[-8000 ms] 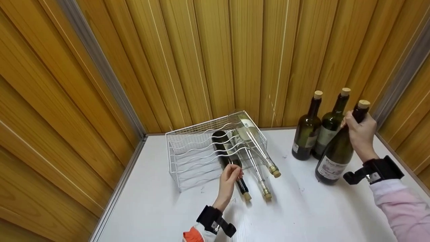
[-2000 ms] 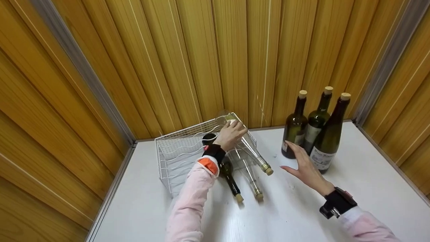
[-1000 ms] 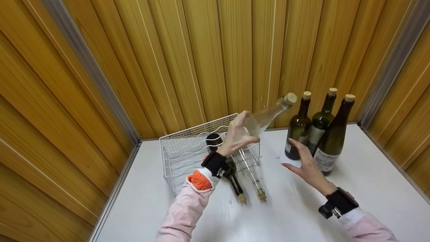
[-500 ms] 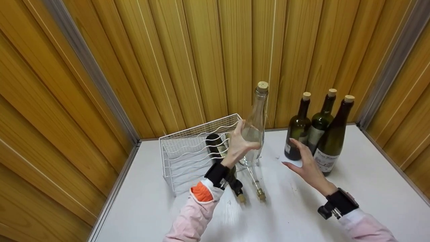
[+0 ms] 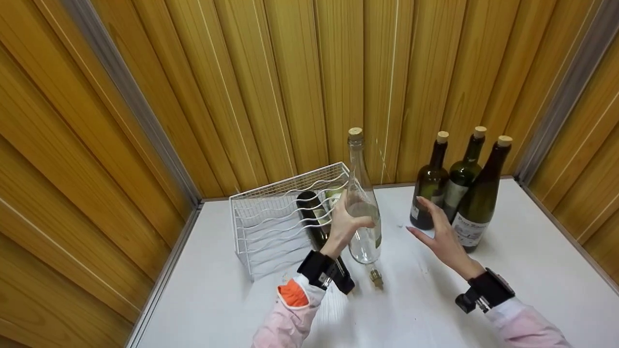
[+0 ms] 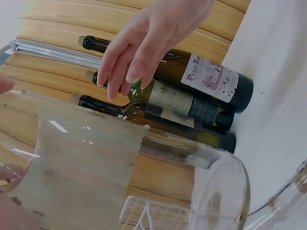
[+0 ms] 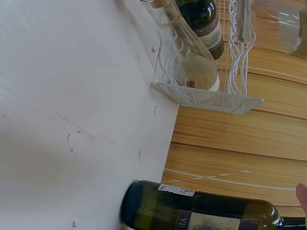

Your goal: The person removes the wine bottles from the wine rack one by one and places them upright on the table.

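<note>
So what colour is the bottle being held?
The bottle is clear, colourless glass, best seen in the head view.

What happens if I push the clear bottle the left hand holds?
Being tall, the clear bottle might tip. It looks like glass, so it could break. Its smooth, shiny sides may slip from the left hand.

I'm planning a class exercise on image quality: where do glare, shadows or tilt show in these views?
Head view: pale sheen and faint, soft shadows on the white table; left wrist: small white glints on the clear bottle, and the dark bottles turned sideways by the camera's angle; right wrist: dull shading towards the picture's lower left.
</note>
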`<state>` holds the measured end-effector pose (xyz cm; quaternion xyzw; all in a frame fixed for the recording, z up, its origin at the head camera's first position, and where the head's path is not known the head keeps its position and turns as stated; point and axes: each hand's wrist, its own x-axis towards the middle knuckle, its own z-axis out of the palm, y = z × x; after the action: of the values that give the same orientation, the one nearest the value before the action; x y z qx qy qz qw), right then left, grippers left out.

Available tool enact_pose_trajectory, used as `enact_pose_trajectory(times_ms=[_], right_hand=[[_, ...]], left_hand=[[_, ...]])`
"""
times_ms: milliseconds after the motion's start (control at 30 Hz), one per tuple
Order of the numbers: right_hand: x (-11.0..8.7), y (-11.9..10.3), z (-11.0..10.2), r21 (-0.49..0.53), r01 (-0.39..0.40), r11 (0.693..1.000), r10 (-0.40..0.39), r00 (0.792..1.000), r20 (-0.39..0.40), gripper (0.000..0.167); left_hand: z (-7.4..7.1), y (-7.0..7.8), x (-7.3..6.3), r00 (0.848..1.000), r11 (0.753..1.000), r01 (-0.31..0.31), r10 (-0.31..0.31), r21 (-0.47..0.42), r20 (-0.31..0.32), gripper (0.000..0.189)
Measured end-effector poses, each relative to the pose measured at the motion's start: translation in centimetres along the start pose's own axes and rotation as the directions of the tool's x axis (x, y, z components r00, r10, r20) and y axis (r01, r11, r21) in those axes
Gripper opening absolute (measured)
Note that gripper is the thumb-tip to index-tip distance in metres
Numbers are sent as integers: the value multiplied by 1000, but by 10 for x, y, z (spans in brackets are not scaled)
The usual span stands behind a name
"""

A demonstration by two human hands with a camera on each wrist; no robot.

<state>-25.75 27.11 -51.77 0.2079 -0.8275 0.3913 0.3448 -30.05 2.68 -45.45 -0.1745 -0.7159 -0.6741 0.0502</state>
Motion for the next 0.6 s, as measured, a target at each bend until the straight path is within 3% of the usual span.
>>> enact_pose_trajectory(times_ms=[333, 367, 433, 533, 567, 600], right_hand=[[11, -20, -2, 7, -134, 991, 134, 990, 43, 62], [12, -21, -2, 23, -146, 989, 145, 988, 45, 61], [15, -25, -2, 59, -166, 984, 163, 985, 52, 59], [19, -30, -1, 113, -197, 974, 191, 979, 67, 59], [20, -31, -1, 136, -204, 969, 196, 978, 72, 59], [21, -33, -1, 154, -214, 965, 204, 976, 77, 59]], left_hand=[[4, -19, -13, 1000, 999, 9, -9, -47, 0, 67], [5, -35, -9, 1000, 998, -31, 31, -46, 2, 70], [7, -47, -8, 999, 996, -47, 48, -74, 11, 71], [12, -84, 0, 996, 994, -85, 87, -63, 18, 70], [15, -100, 4, 996, 995, -89, 89, -45, 15, 70], [17, -104, 4, 998, 997, -54, 55, -47, 11, 68]])
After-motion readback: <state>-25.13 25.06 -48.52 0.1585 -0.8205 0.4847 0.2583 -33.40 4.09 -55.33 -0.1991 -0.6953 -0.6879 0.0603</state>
